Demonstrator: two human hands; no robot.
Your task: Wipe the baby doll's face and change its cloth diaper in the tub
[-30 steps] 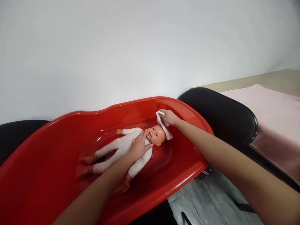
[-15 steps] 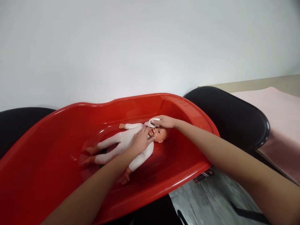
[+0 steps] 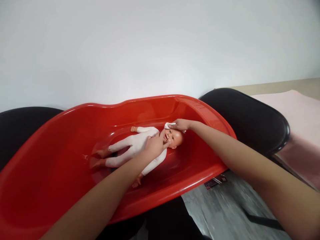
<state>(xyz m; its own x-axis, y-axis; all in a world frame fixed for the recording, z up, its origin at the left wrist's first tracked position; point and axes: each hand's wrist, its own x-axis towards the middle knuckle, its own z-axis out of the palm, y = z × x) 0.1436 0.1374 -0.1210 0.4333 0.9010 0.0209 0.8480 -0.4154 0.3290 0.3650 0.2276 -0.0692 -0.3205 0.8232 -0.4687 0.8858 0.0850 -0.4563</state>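
A baby doll (image 3: 140,142) with a white cloth body lies on its back, its head to the right and its legs to the left. My left hand (image 3: 155,146) rests over its upper chest and holds the chin, with the thumb along the near cheek. At the far side of the doll's head, my right hand (image 3: 182,124) is closed on a small white cloth (image 3: 170,125). Part of the cloth is hidden under the fingers. The doll sits in a red baby bathtub (image 3: 62,133), with what looks like shallow water around its legs.
Black chairs (image 3: 250,120) stand beside the tub at both ends. A pink sheet (image 3: 297,110) covers a surface at the right. Behind the tub is a pale wall (image 3: 150,50). Grey floor (image 3: 212,206) shows below the near rim.
My right hand and the cloth have moved from beside the doll's cheek towards the top of its head, uncovering more of the face. My left hand stays at the chin. The view has shifted slightly.
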